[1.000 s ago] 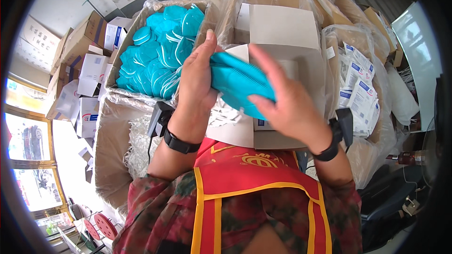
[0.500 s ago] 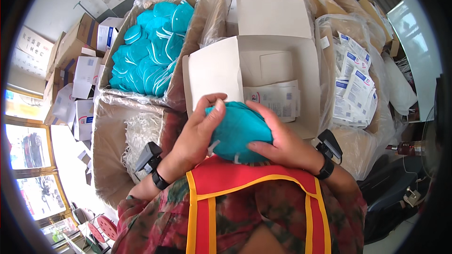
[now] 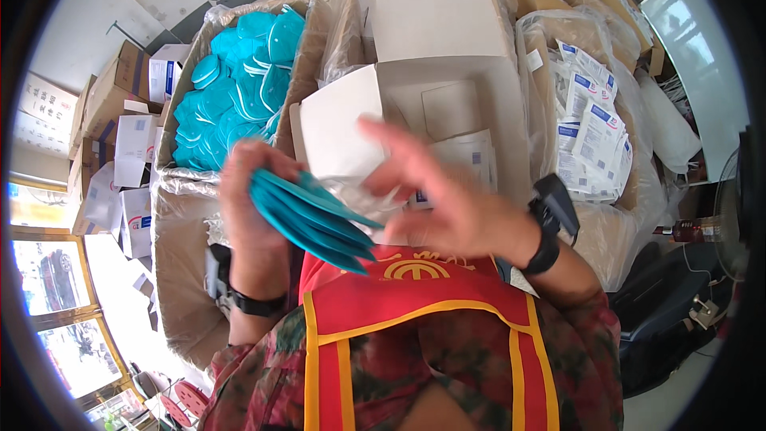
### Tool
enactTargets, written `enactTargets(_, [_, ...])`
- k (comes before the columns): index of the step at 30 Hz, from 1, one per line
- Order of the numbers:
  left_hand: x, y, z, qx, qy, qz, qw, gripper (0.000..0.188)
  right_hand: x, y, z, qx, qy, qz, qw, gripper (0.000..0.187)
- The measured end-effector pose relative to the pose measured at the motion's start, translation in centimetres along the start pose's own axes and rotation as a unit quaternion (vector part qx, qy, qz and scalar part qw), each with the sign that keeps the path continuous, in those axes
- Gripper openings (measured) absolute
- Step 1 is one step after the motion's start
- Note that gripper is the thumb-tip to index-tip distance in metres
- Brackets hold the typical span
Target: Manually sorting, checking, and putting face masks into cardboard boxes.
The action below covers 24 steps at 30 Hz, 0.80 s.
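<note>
My left hand (image 3: pixel 254 199) grips a small stack of teal face masks (image 3: pixel 319 227), their edges fanned and tilted down to the right. The stack hangs above my red apron (image 3: pixel 415 303). To the right of it, my right hand (image 3: pixel 455 203) is apart from the masks, fingers spread and blurred by motion. Beyond my hands stands an open white carton (image 3: pixel 439 24) with its flaps up. White printed packets (image 3: pixel 467 152) lie in its bottom, partly hidden by my right hand.
A plastic-lined box at the far left holds a heap of teal masks (image 3: pixel 231 96). Below it is another lined box (image 3: pixel 187 271). On the right, a lined box holds printed packets (image 3: pixel 594 136). Several cartons (image 3: pixel 132 84) are piled at the left. A black seat (image 3: pixel 662 327) stands at lower right.
Both hands were on the masks. My right hand has let go and opened. My left hand has moved left with the stack and turned it edge-on, so several layers show.
</note>
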State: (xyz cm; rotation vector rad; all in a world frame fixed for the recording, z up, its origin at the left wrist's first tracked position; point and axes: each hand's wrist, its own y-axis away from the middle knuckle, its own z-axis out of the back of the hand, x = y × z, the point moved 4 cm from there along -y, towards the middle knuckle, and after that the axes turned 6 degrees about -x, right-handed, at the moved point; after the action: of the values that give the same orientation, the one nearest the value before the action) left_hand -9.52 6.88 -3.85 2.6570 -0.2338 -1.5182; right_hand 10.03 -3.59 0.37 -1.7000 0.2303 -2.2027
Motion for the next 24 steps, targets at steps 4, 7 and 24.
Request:
enactTargets(4, [-3.4, -1.8, 1.6, 0.038, -0.033, -0.036, 0.998, 0.026, -8.3, -1.6, 4.5, 0.007, 0.351, -0.091, 0.932, 0.031])
enactTargets(7, [-2.8, -1.4, 0.5, 0.108, -0.089, -0.028, 0.99, 0.029, -17.9, 1.4, 4.5, 0.114, 0.477, -0.079, 0.868, 0.028])
enactTargets(24, [0.2, -0.2, -2.8, 0.23, -0.294, -0.024, 0.927, 0.014, -5.0, 0.9, 6.5, -0.024, 0.38, -0.07, 0.922, 0.009])
